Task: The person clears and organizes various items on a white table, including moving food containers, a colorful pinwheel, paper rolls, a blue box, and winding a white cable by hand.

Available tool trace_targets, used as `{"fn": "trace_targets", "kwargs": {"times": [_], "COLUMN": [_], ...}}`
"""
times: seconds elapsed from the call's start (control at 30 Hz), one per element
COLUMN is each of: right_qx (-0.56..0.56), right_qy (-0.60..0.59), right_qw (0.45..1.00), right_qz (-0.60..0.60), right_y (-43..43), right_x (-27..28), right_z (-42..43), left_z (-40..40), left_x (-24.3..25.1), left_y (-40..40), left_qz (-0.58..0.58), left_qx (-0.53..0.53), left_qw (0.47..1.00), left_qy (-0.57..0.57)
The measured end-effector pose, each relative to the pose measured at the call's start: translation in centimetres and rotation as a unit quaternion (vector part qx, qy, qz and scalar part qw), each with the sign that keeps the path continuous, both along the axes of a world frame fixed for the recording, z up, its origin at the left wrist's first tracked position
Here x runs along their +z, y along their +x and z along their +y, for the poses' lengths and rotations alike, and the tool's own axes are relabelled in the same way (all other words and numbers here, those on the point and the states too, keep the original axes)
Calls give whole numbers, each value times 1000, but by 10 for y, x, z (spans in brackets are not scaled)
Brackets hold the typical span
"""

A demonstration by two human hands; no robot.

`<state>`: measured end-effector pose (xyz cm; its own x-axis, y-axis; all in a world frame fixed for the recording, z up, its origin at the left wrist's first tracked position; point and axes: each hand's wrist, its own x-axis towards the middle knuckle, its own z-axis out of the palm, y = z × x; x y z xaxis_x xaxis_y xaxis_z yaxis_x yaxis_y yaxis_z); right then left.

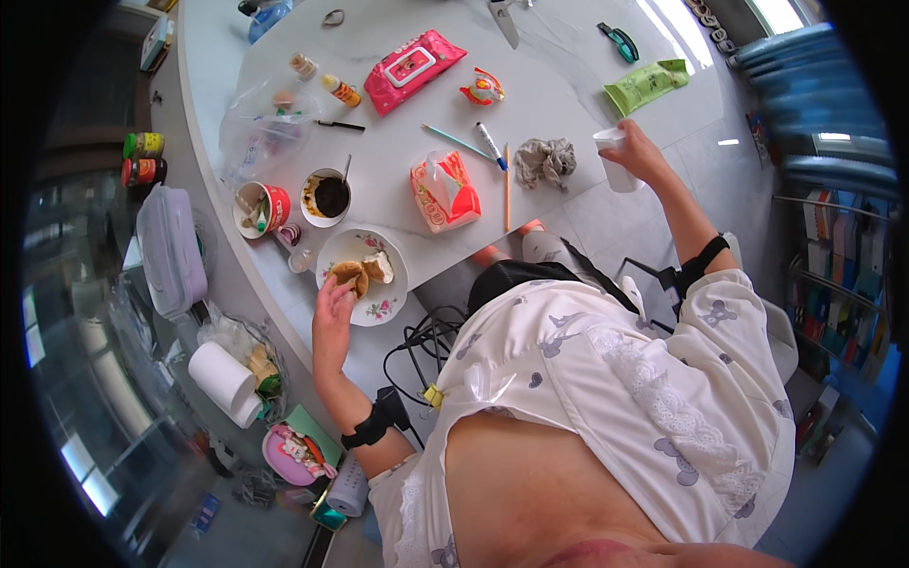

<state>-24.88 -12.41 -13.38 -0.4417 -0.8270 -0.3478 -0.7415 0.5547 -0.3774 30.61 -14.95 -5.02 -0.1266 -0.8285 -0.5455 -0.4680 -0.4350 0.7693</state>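
My right hand (638,150) is wrapped around a white cup (625,177), held tilted just off the table's right edge. At the left, my left hand (332,323) reaches over the near rim of a white floral plate (383,312). Its fingertips meet a brown piece of bread or pancake (350,275); whether they grip it is not clear. Beside that piece lies a white, soft-looking food piece (380,266). Behind the plate stands a white bowl (307,206) with dark residue and a spoon (347,169).
On the marble-look table (398,156) are a tissue pack (446,199), a crumpled grey cloth (545,162), pink wipes (415,69), a green packet (646,86), pencils, a marker (491,145) and a red paper tub (277,206). A knife (504,25) lies at the far side. Black cables (426,334) hang below.
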Motion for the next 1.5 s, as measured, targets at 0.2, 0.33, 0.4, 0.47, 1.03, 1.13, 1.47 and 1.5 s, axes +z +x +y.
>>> {"fn": "trace_targets", "kwargs": {"times": [0.2,0.33,0.4,0.47,1.03,1.13,1.47,1.5], "right_qx": [125,184,195,195,334,252,267,235], "right_qy": [-43,-64,-50,-68,-93,-102,177,227], "right_qw": [988,972,971,966,938,955,716,674], "right_qz": [81,130,129,157,25,-115,-621,-663], "right_y": [4,4,4,8,97,95,211,219], "right_x": [-12,-34,-43,-48,-75,-57,62,77], "right_z": [-43,-70,-81,-89,-202,-206,-125,-115], "left_z": [-15,-23,-27,-30,-8,-10,-31,-29], "left_x": [9,18,16,18,31,31,53,49], "left_y": [-33,-63,-74,-88,-113,-117,-159,-160], "left_qz": [-1,-42,-44,-30,-88,-80,28,-50], "left_qx": [-25,-54,-68,-53,25,31,-29,-63], "left_qw": [1000,998,997,998,996,996,998,988], "left_qy": [-2,6,14,27,10,15,-40,-132]}}
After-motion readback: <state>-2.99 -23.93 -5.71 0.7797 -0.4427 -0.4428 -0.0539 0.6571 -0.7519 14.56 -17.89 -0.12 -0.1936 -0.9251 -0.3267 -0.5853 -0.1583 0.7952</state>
